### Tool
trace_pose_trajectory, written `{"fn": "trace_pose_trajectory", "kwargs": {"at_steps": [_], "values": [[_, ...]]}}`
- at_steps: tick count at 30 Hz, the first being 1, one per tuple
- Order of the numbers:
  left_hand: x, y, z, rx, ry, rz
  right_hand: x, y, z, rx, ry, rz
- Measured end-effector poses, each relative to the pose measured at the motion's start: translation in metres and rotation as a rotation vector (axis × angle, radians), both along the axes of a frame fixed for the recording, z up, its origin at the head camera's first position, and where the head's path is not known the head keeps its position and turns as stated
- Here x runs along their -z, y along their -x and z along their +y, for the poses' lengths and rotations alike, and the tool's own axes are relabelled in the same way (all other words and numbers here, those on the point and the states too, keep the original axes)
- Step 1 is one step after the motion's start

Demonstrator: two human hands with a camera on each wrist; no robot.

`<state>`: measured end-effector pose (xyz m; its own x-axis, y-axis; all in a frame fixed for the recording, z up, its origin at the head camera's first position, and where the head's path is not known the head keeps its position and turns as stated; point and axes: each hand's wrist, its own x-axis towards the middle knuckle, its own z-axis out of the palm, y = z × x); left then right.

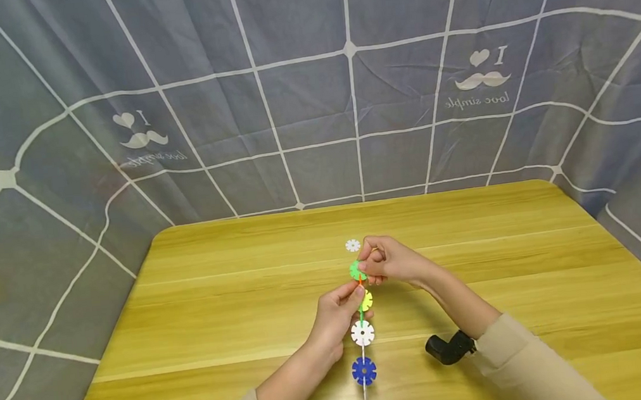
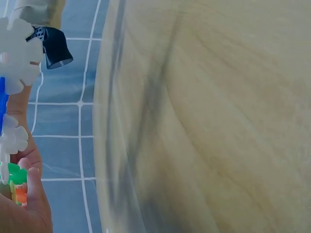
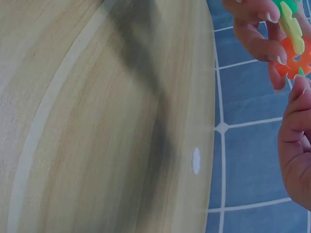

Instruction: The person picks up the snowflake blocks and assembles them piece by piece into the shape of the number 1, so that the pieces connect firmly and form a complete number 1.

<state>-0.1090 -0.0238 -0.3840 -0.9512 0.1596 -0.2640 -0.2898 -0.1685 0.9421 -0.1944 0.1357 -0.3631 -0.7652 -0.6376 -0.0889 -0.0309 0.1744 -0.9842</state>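
A chain of notched snowflake building discs runs between my two hands in the head view. My left hand (image 1: 333,316) pinches it near the yellow disc (image 1: 367,300) and the edge-on orange disc (image 3: 295,59). With thumb and fingers, my right hand (image 1: 392,261) pinches a green disc (image 1: 354,270) at the far end, against the orange one. Toward my body hang a white disc (image 1: 362,333) and a blue disc (image 1: 364,371), with edge-on discs between them. The left wrist view shows a white disc (image 2: 22,53) of the chain close up. Fingers partly hide the joints.
A single white disc (image 1: 353,245) lies on the wooden table (image 1: 221,310) just beyond my hands. A grey curtain (image 1: 313,112) with white lines surrounds the table's back and sides. Black wrist devices (image 1: 449,347) sit by both sleeves.
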Motion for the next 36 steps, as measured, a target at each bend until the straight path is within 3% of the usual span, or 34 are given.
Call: {"fn": "trace_pose_trajectory", "kwargs": {"at_steps": [12,23,36], "values": [[0.001,0.002,0.001,0.008,-0.026,0.0,0.007,-0.007,0.005,0.08,0.022,-0.007],[0.003,0.004,0.001,-0.005,-0.092,-0.016,0.011,-0.007,0.008,0.069,0.042,-0.031],[0.002,0.01,-0.003,-0.014,-0.164,-0.087,0.013,-0.009,0.009,0.067,0.067,-0.096]]}}
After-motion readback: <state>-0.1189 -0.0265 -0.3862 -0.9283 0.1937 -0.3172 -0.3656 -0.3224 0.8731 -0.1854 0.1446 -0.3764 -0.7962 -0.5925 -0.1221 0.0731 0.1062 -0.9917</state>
